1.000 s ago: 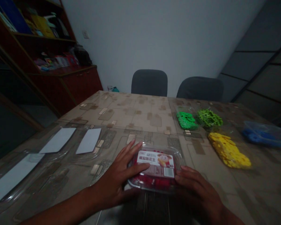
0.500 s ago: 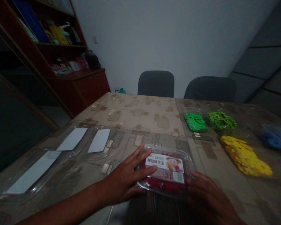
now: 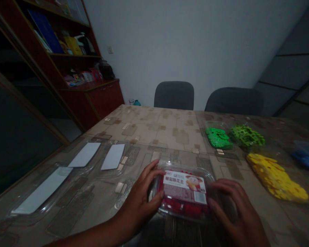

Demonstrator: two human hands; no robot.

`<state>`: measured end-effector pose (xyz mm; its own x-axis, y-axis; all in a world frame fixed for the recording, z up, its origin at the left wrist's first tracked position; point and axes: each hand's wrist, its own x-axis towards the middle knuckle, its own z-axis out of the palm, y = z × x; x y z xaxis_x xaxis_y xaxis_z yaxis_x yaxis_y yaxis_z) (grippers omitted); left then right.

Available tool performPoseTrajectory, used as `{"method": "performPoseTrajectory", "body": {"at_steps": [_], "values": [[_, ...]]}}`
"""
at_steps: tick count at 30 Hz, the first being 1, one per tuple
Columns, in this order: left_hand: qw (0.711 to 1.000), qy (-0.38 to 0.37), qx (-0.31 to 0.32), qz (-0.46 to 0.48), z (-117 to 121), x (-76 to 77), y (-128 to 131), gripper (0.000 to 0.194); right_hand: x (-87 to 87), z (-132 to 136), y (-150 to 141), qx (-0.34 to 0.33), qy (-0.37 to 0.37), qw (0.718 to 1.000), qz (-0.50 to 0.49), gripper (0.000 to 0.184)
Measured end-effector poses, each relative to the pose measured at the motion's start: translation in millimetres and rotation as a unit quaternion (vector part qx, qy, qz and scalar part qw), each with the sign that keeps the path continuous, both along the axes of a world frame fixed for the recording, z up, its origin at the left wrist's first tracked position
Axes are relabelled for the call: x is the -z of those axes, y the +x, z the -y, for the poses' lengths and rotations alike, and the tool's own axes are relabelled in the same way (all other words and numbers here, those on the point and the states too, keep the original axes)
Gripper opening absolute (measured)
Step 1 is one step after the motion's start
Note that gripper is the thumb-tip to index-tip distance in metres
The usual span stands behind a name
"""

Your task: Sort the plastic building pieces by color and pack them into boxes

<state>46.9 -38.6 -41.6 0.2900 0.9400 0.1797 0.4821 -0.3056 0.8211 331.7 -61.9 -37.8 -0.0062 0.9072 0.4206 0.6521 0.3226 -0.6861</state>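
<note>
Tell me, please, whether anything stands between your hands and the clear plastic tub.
Nothing visible does: the left hand and the right hand rest directly against opposite sides of the clear plastic tub.

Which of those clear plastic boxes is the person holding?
The white-labelled box of red contents, between the left hand and right hand; the box of blue pieces sits untouched to the right.

And here's the patterned beige tabletop [image 3: 154,128]: clear trays with white cards [image 3: 84,155] out left, a labelled clear plastic tub [image 3: 185,187] front and centre, then green pieces [image 3: 218,138], lime-green pieces [image 3: 245,136], yellow pieces [image 3: 275,176] and a blue-filled clear box [image 3: 307,154] lined up right!
</note>
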Motion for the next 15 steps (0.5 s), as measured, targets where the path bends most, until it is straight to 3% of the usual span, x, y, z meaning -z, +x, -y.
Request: {"method": "performPoseTrajectory", "body": {"at_steps": [2, 4, 10, 13, 15], "values": [[0.999, -0.01, -0.014, 0.03, 1.5, 5.4, 3.1, 0.042, -0.1, -10.1, -2.8, 0.064, -0.098, 0.99, -0.076, 0.045], [0.995, -0.053, -0.013, 0.088, 2.7, 9.4, 6.3, 0.048, -2.8, -21.0, -7.6, 0.069, -0.209, 0.961, -0.169, 0.057], [0.915, -0.232, -0.005, 0.33, 2.9, 3.6, 14.5, 0.061, -14.9, -35.4, -20.6, -0.019, -0.322, 0.869, -0.375, 0.047], [0.886, -0.265, -0.035, 0.378, 1.3, -1.7, 15.7, 0.069, -16.5, -34.9, -19.0, -0.04, -0.364, 0.815, -0.449, 0.043], [0.874, -0.28, -0.055, 0.394, 0.6, -2.5, 16.4, 0.072, -17.2, -34.9, -17.3, -0.045, -0.374, 0.797, -0.473, 0.039]]}}
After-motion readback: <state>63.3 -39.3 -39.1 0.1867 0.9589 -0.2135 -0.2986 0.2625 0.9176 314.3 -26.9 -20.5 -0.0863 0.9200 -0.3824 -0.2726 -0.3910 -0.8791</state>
